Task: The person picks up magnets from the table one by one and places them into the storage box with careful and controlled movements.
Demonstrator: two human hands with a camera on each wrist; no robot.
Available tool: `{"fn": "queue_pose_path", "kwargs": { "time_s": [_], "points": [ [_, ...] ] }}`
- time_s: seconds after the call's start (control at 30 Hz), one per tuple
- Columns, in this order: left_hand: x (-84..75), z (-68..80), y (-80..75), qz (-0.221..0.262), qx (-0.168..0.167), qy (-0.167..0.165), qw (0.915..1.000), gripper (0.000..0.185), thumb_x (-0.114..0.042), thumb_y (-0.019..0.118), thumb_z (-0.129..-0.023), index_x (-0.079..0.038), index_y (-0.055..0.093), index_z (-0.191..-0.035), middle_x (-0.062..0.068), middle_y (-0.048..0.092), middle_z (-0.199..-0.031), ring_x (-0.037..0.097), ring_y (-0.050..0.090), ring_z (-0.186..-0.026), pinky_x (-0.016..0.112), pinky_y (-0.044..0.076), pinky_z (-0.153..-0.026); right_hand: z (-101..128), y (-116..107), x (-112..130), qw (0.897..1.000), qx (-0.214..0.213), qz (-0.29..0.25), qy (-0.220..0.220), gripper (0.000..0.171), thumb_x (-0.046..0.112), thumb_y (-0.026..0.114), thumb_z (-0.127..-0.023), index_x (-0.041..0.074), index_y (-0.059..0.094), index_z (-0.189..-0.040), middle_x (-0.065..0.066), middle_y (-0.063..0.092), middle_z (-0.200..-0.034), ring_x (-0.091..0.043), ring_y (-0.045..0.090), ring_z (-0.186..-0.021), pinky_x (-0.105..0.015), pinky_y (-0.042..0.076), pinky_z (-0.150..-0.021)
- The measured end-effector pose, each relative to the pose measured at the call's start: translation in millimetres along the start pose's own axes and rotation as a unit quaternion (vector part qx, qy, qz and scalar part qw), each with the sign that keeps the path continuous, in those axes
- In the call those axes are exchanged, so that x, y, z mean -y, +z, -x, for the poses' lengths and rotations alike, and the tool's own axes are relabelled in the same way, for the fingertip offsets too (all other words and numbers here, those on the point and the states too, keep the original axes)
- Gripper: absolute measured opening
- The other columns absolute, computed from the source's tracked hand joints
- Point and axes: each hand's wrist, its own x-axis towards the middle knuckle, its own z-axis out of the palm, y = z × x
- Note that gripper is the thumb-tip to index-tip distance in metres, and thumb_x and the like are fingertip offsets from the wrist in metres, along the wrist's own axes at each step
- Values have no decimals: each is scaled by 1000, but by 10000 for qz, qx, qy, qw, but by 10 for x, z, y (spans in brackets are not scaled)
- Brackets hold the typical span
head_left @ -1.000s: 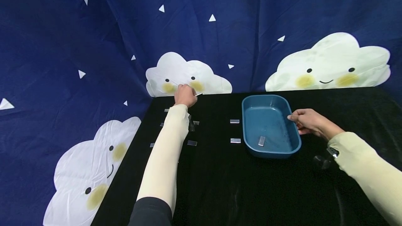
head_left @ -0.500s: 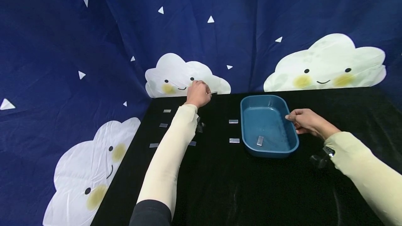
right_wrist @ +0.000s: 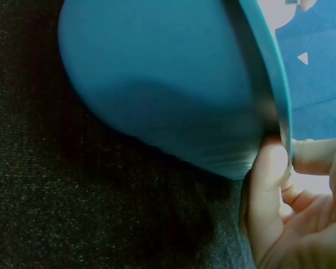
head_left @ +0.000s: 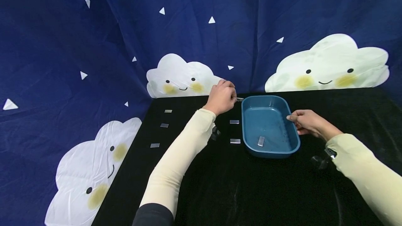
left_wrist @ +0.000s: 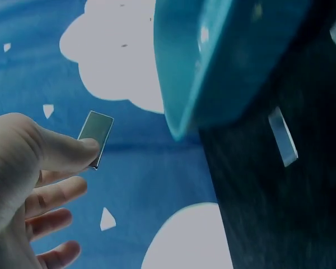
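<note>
Right hand: right hand at 3 o'clock of the tub, thumb and fingers pinching its rim.
Tub: on the black table, one plate inside.
Room: two plates just at its 9 o'clock; three more well apart near the table's left edge.
Left hand: left hand raised at the tub's 11 o'clock, thumb and forefinger pinching a metal plate near the rim.
Writing: none readable.

Staged recording set — cloud-print backdrop, black-draped table
</note>
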Motion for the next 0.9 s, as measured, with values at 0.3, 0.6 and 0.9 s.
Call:
{"fn": "queue_pose_path", "kwargs": {
  "time_s": [0.3,0.6,0.9],
  "points": [
    [-361,-69,-3,-115,43,435,9990,19,-21,59,-94,-25,77,-88,-7,65,-126,15,50,-126,37,48,-91,-7,1,0,10000,27,12,-1,19,27,47,-103,9,52,-103,2,58,-82,-8,63,-71,-24,57,-66],
    [-644,-126,81,-186,118,722,9971,13,-25,63,-93,-27,74,-86,-9,64,-124,13,49,-123,31,44,-85,27,-19,-5,10000,17,-21,1,20,27,46,-103,8,51,-105,2,59,-83,-8,63,-71,-24,57,-66],
    [-756,-133,112,-121,171,774,9968,13,-30,63,-95,-29,74,-89,-11,63,-121,11,49,-121,30,43,-84,36,5,-3,10000,4,-34,8,19,27,46,-103,8,52,-104,2,60,-82,-9,64,-70,-24,57,-66]
  ]
}}
